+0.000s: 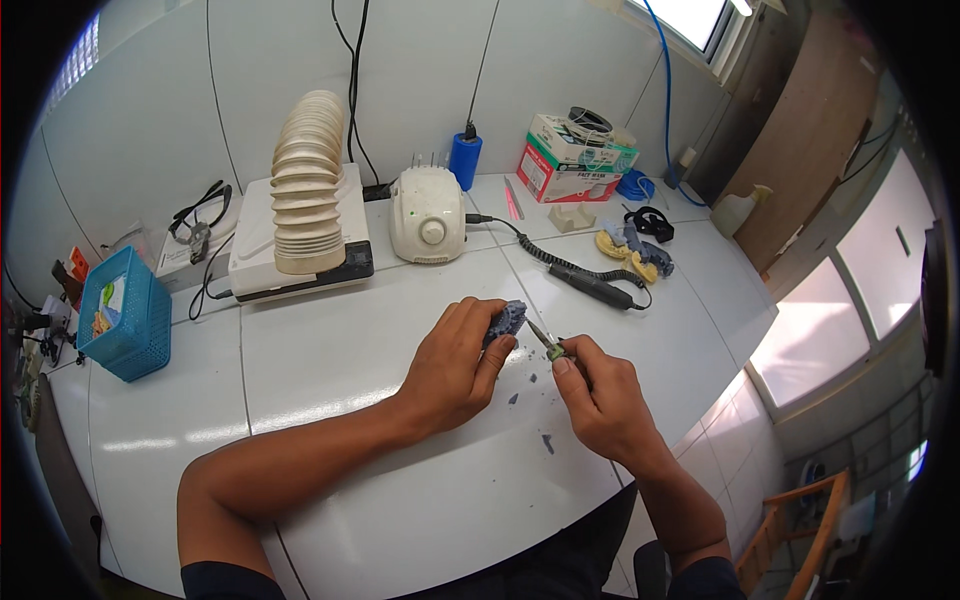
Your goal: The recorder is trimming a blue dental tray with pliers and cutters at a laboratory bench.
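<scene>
My left hand (455, 365) is closed around a rough blue-grey lump (508, 320) that looks like dental impression material. The fingers wrap its far side and the thumb presses its near side. From the right, my right hand (607, 398) grips a small knife (549, 345) with a thin pointed metal blade and some green on the handle. The blade tip points at the lump's right edge; whether it touches cannot be told. Below both hands, blue-grey scraps (547, 443) lie scattered on the white tabletop (400, 500).
A white box unit with a ribbed hose (308, 190) stands at the back left, beside a white control box (428, 215) corded to a black handpiece (590, 287). Yellow casts with grey material (630, 250) lie at right. A blue basket (125, 315) stands far left; stacked cartons (575, 160) stand behind.
</scene>
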The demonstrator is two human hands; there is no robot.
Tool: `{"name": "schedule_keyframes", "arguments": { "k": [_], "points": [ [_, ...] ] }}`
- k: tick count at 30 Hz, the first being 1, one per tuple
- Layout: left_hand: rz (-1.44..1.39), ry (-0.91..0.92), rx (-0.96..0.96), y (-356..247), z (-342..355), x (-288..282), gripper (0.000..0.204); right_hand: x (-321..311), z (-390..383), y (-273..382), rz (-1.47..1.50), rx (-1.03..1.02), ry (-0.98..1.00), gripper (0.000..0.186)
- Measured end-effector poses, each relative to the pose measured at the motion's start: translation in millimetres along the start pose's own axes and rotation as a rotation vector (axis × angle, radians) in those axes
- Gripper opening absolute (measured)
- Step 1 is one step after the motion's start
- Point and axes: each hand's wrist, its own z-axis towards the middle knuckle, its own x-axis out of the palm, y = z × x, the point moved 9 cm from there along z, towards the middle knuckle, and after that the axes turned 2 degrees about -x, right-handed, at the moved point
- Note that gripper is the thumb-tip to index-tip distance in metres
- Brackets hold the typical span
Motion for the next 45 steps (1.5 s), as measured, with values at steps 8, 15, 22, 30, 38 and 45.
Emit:
{"name": "schedule_keyframes", "arguments": {
  "k": [8, 15, 22, 30, 38, 45],
  "points": [
    [0.000, 0.005, 0.025, -2.0, 0.5, 1.1, 0.032, 2.7, 3.6, -0.8, -0.033, -0.006, -0.024, 0.024],
    [0.049, -0.002, 0.061, -5.7, 0.3, 1.9, 0.032, 6.9, 2.8, -3.9, -0.043, 0.035, 0.017, 0.024],
    [0.087, -0.035, 0.078, -8.5, 1.2, -0.1, 0.032, 10.3, 3.8, -6.0, -0.066, 0.007, -0.042, 0.024],
    [0.105, -0.082, 0.071, -7.3, 1.9, -4.7, 0.036, 17.1, 5.2, -5.2, -0.100, -0.079, -0.088, 0.025],
    [0.106, -0.121, 0.069, -5.4, -1.0, -10.2, 0.034, 29.4, 2.7, -2.2, 0.017, 0.007, 0.027, 0.027],
    [0.052, -0.085, 0.079, -5.4, 1.1, -9.2, 0.030, 28.0, 2.3, -7.2, 0.019, -0.115, -0.017, 0.022]
  ]
}}
